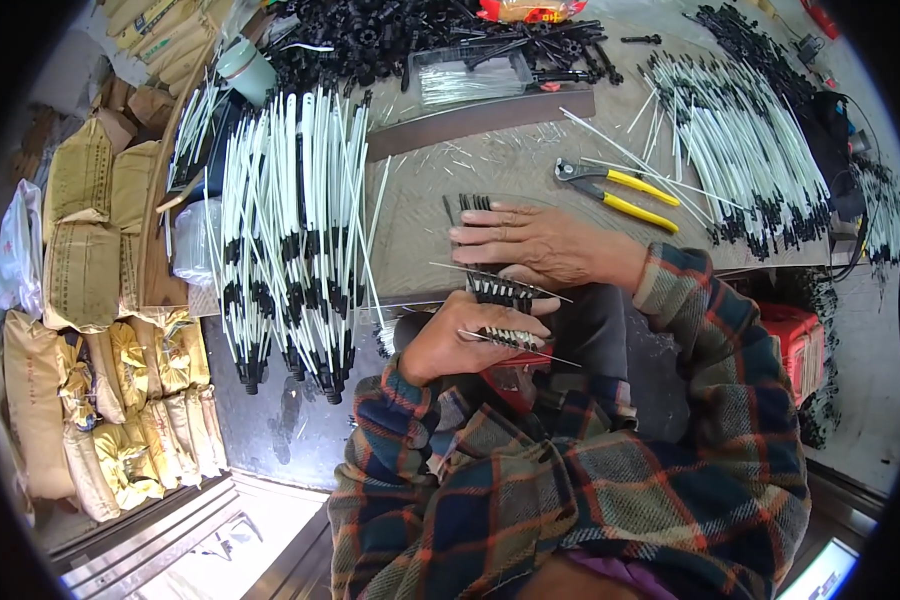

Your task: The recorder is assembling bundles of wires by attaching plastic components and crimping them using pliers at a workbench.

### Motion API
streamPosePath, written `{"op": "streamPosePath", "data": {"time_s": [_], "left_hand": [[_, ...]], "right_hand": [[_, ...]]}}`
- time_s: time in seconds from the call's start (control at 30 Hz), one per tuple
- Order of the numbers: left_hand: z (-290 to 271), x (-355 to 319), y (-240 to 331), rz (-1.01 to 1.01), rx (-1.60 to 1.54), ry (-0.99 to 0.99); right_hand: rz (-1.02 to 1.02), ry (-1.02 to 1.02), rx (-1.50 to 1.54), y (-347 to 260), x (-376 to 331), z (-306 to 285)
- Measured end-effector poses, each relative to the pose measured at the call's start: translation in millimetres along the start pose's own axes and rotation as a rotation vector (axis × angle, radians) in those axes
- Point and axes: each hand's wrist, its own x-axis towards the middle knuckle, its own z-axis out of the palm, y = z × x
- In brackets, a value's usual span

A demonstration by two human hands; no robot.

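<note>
My left hand [450, 338] is closed around a bundle of black-and-white rods [507, 291] in front of my lap, at the table's near edge. Rows of black and pale pieces show between its fingers, and thin wires cross the bundle. My right hand [550, 243] lies over the bundle's far part, fingers straight and together, thumb tucked below. Black tips [475, 203] stick out beyond those fingers. Much of the bundle is hidden by both hands. Yellow-handled pincers [625, 192] lie on the table to the right of my right hand.
White rods with black ends are piled at the left [295, 180] and at the right [745, 150]. Black fittings [360, 40] heap up at the back, near a clear box of thin white sticks [470, 80]. A brown strip [480, 122] lies across the table. Wrapped packages [80, 190] fill the far left.
</note>
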Motion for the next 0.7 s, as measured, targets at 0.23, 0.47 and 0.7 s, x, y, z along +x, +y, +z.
{"op": "streamPosePath", "data": {"time_s": [0.23, 0.47, 0.7], "left_hand": [[31.4, -22.9, -10.3, -0.010, 0.000, 0.124], [21.1, -18.6, -8.7, 0.011, 0.135, 0.191], [33.6, -16.9, -13.2, -0.021, 0.082, 0.227]], "right_hand": [[-0.017, 0.004, -0.040, -0.5, -0.2, 6.8], [0.057, 0.056, -0.016, -5.4, -17.5, 5.9], [0.067, 0.130, -0.011, -8.9, -15.2, 6.0]]}}
